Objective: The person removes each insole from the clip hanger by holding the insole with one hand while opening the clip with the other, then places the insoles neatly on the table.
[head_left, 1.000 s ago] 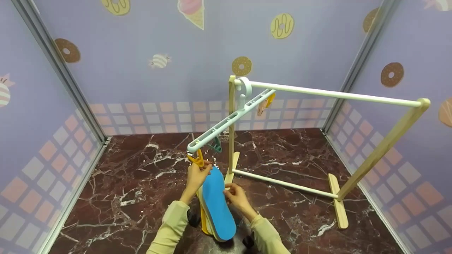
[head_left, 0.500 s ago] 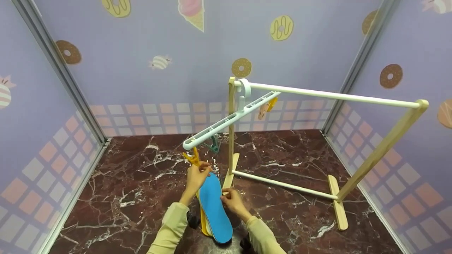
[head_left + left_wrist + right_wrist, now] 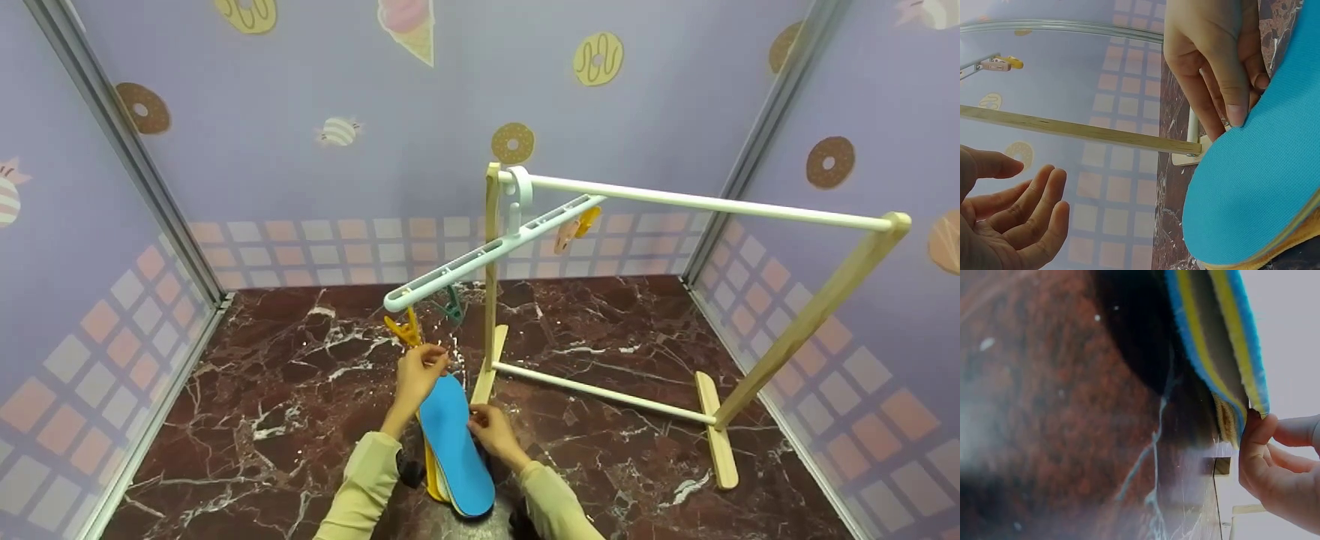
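A blue insole (image 3: 454, 442) with a yellow layer at its edge lies slanted in front of me. My right hand (image 3: 495, 433) pinches its side edge between thumb and fingers; the right wrist view shows the layered edges (image 3: 1261, 391) there. Under it, yellow and pale layers (image 3: 436, 476) stick out at the left. My left hand (image 3: 418, 379) is by the insole's far tip, just under a yellow clothespin (image 3: 406, 330) on the hanger (image 3: 450, 274). In the left wrist view, the left hand's fingers (image 3: 1039, 208) are loosely curved with nothing between them.
The hanger hooks over the top rail (image 3: 697, 199) of a wooden rack (image 3: 492, 277). A green clothespin (image 3: 453, 306) hangs near its close end, pink (image 3: 567, 237) and yellow clothespins (image 3: 589, 222) at the far end. Patterned walls (image 3: 360, 172) enclose the dark marble surface (image 3: 300, 420).
The blue insole and my right hand have shifted slightly left and down. The hanger's near end has swung left, its far end right. The yellow clothespin has moved away from my left hand's fingers.
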